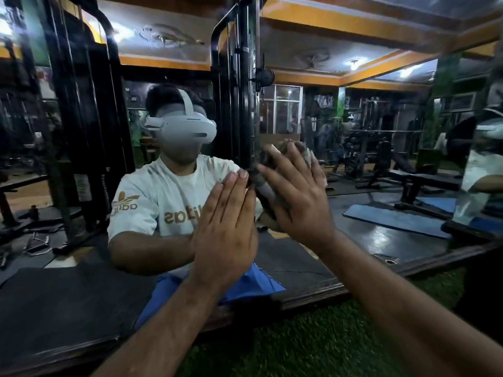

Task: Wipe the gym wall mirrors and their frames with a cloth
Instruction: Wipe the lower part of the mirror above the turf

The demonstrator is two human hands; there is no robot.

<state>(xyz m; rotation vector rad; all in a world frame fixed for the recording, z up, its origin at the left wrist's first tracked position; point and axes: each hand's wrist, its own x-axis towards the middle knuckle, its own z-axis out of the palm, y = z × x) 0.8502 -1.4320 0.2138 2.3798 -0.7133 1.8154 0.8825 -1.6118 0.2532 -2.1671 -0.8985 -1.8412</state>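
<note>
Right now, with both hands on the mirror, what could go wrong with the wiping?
1. The bare left hand presses flat on the mirror, so it may leave fresh prints on the glass.
2. The grey cloth is bunched under the right hand; the fingers spread past it, so they may smear the glass as well.
3. The dark wooden frame along the bottom edge could be skipped, since both hands work above it.

**One head camera, close against the mirror**

There is a single wide-angle view, worn on the person's head, facing the wall mirror (381,159) from close up and tilted slightly down. Both forearms reach in from the bottom edge. The mirror's lower frame (313,296) runs across below the middle, green turf (313,346) beneath. Straight lines bow toward the corners.
</note>
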